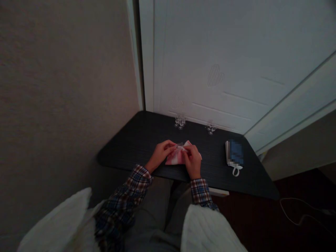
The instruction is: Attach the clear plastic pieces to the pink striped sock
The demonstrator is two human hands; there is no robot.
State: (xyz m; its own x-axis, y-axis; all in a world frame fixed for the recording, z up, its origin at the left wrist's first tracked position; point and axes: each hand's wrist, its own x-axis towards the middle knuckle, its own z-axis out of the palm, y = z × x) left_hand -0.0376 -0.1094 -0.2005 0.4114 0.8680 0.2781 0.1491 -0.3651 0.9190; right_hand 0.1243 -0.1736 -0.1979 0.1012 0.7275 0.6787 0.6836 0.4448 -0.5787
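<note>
A pink and white cloth [173, 159] lies spread near the front edge of the dark table, under and between my hands. At its middle is a small clear piece [180, 145], perhaps plastic, whose exact shape I cannot make out. My left hand [163, 152] is closed, thumb and fingers pinching at the clear piece from the left. From the right, my right hand [193, 158] has its fingers bent together on the cloth beside the same piece. Farther back stand two groups of similar small clear pieces, one left group [180, 121] and one right group [210, 128].
The dark table [128, 143] has rounded corners and stands against a white panel [194, 70] with heart patterns. A blurred blue and white item [235, 154] with a loop lies at the right. A beige wall [65, 87] rises at the left; a white cable [296, 224] lies on the floor.
</note>
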